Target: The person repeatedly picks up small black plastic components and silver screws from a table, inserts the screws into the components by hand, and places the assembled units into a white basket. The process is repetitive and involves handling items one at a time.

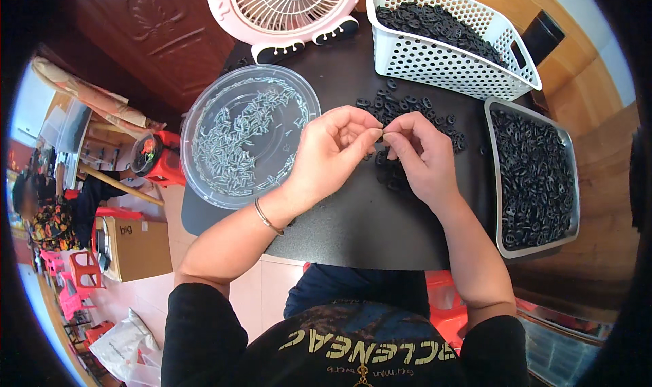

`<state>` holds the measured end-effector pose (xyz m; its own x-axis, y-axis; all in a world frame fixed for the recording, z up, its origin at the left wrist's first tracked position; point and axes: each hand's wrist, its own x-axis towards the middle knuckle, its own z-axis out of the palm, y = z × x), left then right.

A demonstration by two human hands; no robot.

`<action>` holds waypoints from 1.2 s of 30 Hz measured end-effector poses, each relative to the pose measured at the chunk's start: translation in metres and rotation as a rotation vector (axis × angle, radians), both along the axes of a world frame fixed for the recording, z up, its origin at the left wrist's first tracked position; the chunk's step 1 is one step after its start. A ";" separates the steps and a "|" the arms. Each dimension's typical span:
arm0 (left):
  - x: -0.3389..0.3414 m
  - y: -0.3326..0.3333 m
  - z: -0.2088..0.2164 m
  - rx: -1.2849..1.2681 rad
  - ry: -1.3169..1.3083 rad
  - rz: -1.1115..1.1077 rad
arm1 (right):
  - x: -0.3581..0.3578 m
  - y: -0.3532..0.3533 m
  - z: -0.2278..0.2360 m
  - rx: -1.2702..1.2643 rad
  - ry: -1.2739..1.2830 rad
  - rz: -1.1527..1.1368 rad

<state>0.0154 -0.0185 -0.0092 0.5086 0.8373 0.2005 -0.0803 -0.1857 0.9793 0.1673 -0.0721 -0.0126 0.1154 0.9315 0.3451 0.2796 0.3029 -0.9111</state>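
My left hand and my right hand meet over the dark table, thumbs and forefingers pinched tip to tip. Whatever sits between the fingertips is too small and covered to make out. Just behind and beneath the hands lies a loose heap of small black ring-like parts, partly hidden by my fingers. To the left of my left hand stands a round clear plastic tub with many small silvery pin-like pieces spread over its bottom.
A metal tray of black parts lies at the right. Behind it is a white perforated basket of similar parts. A pink fan stands at the back. Leftward on the floor are a cardboard box, red stools and a seated person.
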 end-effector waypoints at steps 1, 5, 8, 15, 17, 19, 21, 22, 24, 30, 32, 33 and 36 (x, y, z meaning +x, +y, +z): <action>0.000 0.000 0.001 -0.033 -0.032 -0.009 | 0.000 0.000 0.000 -0.015 0.048 0.007; 0.002 0.005 -0.001 -0.143 -0.178 -0.063 | -0.006 0.001 0.003 0.003 0.197 0.042; 0.002 0.007 -0.003 -0.169 -0.223 -0.108 | -0.004 0.003 -0.004 0.042 0.174 0.032; 0.001 0.006 -0.001 0.233 0.221 -0.083 | 0.004 0.004 0.000 0.058 0.326 -0.003; -0.001 0.003 0.001 0.572 0.373 -0.106 | 0.009 0.004 0.003 0.041 0.344 -0.023; 0.001 0.002 -0.003 0.760 0.423 -0.125 | 0.012 0.004 0.002 0.028 0.369 -0.032; 0.001 0.000 -0.006 0.800 0.476 -0.125 | 0.010 0.004 0.003 0.019 0.361 -0.018; 0.002 0.000 -0.008 0.820 0.502 -0.127 | 0.009 0.004 0.003 0.013 0.357 -0.014; 0.002 0.002 -0.009 0.829 0.518 -0.142 | 0.009 0.004 0.000 0.008 0.346 -0.029; 0.001 -0.001 -0.009 0.853 0.580 -0.120 | 0.007 0.006 0.001 -0.043 0.304 -0.065; 0.001 0.000 -0.010 0.880 0.598 -0.104 | 0.007 0.006 0.002 -0.057 0.294 -0.058; 0.001 0.000 -0.009 0.897 0.610 -0.097 | 0.007 0.006 0.002 -0.062 0.283 -0.059; 0.002 0.001 -0.009 0.941 0.654 -0.066 | 0.007 0.004 0.003 -0.042 0.266 -0.058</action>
